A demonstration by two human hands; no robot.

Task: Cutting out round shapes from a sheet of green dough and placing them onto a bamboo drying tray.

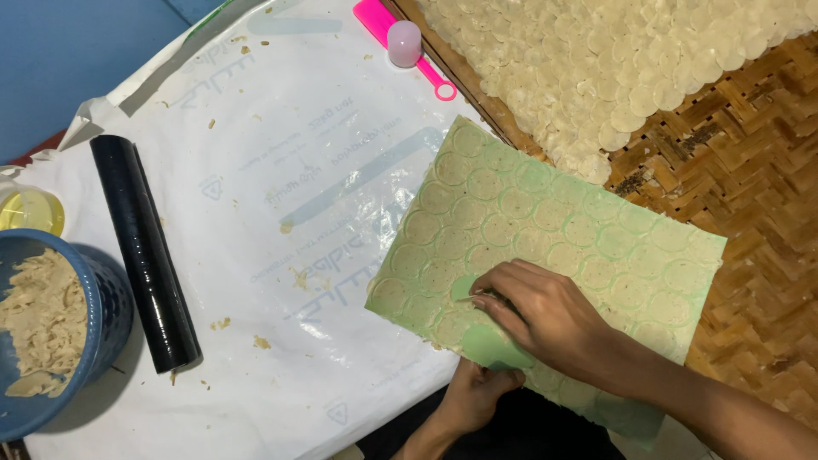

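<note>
A green mat lies tilted across the white plastic sheet, covered with thin dough cut into many round discs. My right hand rests on the mat's near edge, its fingers pinched on one dough disc and lifting it off a bare green patch. My left hand is below the mat, gripping its near edge from underneath. Only part of that hand shows.
A black rolling pin lies at left beside a blue bowl of dough. A pink tool with a small round cutter sits at the top. A woven bamboo tray at right holds several cut dough discs.
</note>
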